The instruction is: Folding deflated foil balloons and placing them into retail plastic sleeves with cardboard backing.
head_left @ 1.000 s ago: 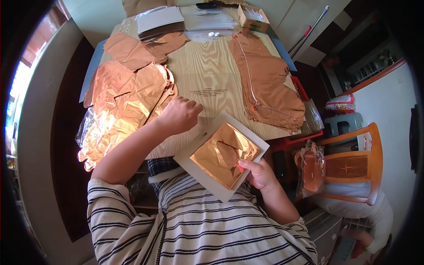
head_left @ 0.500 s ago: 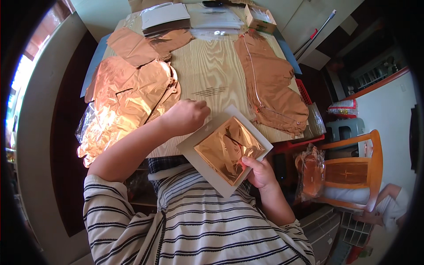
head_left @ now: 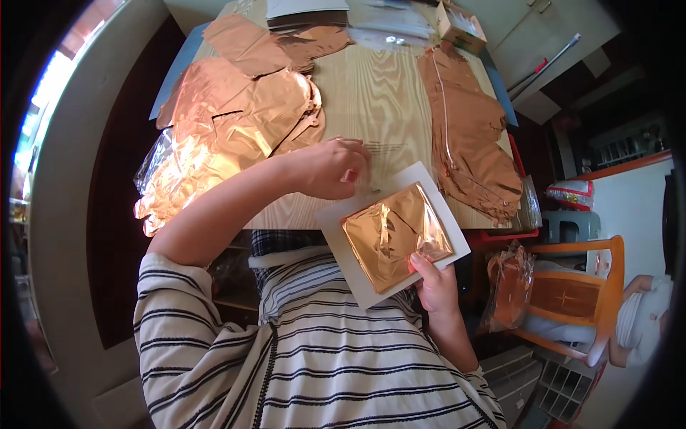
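Observation:
My right hand (head_left: 434, 280) grips the lower right edge of a white square board (head_left: 341, 222) with a crinkled copper foil sheet (head_left: 395, 232) lying on it, thumb pressed on the foil's corner. My left hand (head_left: 330, 169) is closed at the board's top edge, fingertips pinching something small and thin that I cannot make out. The board is held tilted over the near edge of a light wooden table (head_left: 379, 93), above my striped shirt.
Piles of copper foil sheets (head_left: 236, 121) cover the table's left side, and a long strip of foil (head_left: 468, 136) lies on the right. A small box (head_left: 457, 21) stands at the far end. An orange wooden chair (head_left: 579, 300) and a foil-filled bag (head_left: 509, 286) are at the right.
My left hand has moved right, from the foil pile to the board's top edge. The board has tilted and shifted slightly right.

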The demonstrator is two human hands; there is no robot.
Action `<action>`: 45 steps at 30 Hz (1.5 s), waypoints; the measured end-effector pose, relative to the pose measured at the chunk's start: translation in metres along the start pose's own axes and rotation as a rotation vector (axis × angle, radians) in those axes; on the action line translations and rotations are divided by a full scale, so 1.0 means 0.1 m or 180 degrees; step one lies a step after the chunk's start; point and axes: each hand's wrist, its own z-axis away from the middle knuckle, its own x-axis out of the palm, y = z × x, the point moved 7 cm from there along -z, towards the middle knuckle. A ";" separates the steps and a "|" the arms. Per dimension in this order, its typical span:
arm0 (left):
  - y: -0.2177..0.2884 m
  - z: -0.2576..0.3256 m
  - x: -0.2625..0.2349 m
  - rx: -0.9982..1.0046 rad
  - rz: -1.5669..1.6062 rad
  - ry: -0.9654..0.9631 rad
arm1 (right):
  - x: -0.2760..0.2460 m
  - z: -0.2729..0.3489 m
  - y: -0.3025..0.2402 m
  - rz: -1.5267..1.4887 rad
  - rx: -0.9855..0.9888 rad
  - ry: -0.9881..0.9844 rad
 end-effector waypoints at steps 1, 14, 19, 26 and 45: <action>-0.02 0.01 0.03 -0.0129 0.0146 -0.0145 | 0.00 0.01 0.04 0.0019 0.0041 -0.0022; 0.01 0.09 0.07 -0.0194 -0.0477 0.0218 | 0.13 0.11 0.05 0.0151 -0.0222 0.0386; -0.04 0.07 0.08 -0.0336 -0.0293 0.0126 | 0.09 0.12 0.03 0.0476 -0.0465 0.0340; 0.00 0.07 0.06 -0.0358 -0.0310 0.0040 | 0.12 0.21 0.00 0.0942 -0.0400 0.0408; 0.12 0.12 0.12 -0.0098 -0.0567 0.0329 | 0.19 0.20 0.04 0.0633 -0.0559 0.0555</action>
